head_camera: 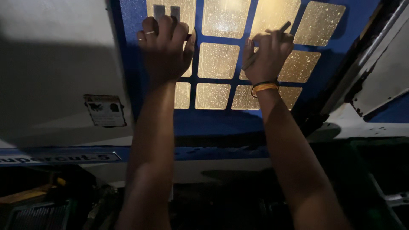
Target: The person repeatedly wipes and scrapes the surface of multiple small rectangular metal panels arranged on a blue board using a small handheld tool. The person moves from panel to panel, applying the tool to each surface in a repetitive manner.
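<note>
Overhead, item one: blue panel (213, 123) with a grid of yellowish, speckled window panes (218, 60), lit from behind. I see both hands raised against it, well apart from each other.

Item two: left hand (165, 47), fingers curled, two rings on them. It is closed on a small flat grey piece (159, 11) pressed to the top-left pane; two grey tabs show above the knuckles. What lies under the palm I cannot tell.

Item three: right hand (267, 57), fingers wrapped round a thin dark tool (284, 27), held slantwise. One end of the tool sticks up past the knuckles onto an upper pane; the other end shows below the thumb, over the blue bar between panes. A black and orange band (264, 87) sits on the wrist.

Item four: white casing (55, 64) left of the panel, bearing a small warning sticker (105, 110).

Item five: blue strip with a label plate (59, 158) below the casing.

Item six: white and grey frame parts (379, 81) at right, paint chipped.

Item seven: dark machinery beneath, detail too dim to tell.
</note>
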